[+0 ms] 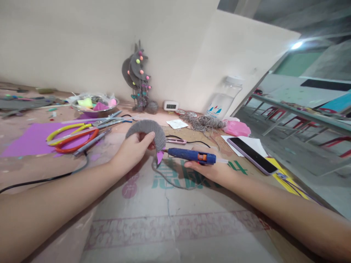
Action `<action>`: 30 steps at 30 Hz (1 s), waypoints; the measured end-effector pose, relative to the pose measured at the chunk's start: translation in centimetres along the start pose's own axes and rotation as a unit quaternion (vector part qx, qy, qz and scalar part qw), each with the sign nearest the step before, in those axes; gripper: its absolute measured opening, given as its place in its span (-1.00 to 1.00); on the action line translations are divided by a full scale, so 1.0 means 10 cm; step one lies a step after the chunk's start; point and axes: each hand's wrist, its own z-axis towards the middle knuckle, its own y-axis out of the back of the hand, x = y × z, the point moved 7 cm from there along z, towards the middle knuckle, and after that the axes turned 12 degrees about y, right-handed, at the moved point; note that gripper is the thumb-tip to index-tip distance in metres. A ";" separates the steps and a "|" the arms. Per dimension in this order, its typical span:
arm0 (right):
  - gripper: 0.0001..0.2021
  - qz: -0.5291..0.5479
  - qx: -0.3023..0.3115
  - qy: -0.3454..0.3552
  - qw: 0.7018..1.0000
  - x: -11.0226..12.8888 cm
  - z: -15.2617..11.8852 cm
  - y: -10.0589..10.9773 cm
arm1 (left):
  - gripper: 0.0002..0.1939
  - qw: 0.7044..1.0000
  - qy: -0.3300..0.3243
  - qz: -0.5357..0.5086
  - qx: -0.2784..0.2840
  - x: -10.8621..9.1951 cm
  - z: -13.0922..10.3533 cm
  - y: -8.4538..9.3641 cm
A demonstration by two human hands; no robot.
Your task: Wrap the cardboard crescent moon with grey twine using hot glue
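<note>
My left hand (138, 146) pinches a crescent (146, 128) wound with grey yarn, thumb in front and fingers partly hidden behind it. The crescent's lower tip is bare and shows a purple surface (160, 157). From that end a loose strand of grey yarn (175, 185) trails over the work surface. In my right hand (210, 166) is a blue glue gun (182, 153) with an orange part and a clear glue stick out of its back. Its nozzle points left and sits right at the crescent's purple tip; whether it touches, I cannot tell.
Scissors with yellow and orange handles (74, 137) lie on purple sheet (24, 138) at left, near a metal bowl (94, 112). Behind are hanging grey crescents with beads (137, 69), a timer (171, 106), grey yarn (205, 123) and a bottle (223, 98). A phone (252, 155) lies right.
</note>
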 end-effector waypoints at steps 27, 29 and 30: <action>-0.68 -0.016 -0.016 -0.087 0.996 -0.17 -0.07 0.01 | -0.66 0.999 -0.008 -0.051 0.016 0.04 0.05 -0.02; -0.68 -0.019 -0.016 -0.088 0.996 -0.18 -0.07 0.00 | -0.65 0.998 -0.008 -0.056 0.017 0.04 0.05 -0.02; -0.68 -0.020 -0.018 -0.088 0.996 -0.19 -0.07 -0.01 | -0.65 0.998 -0.007 -0.056 0.018 0.04 0.05 -0.02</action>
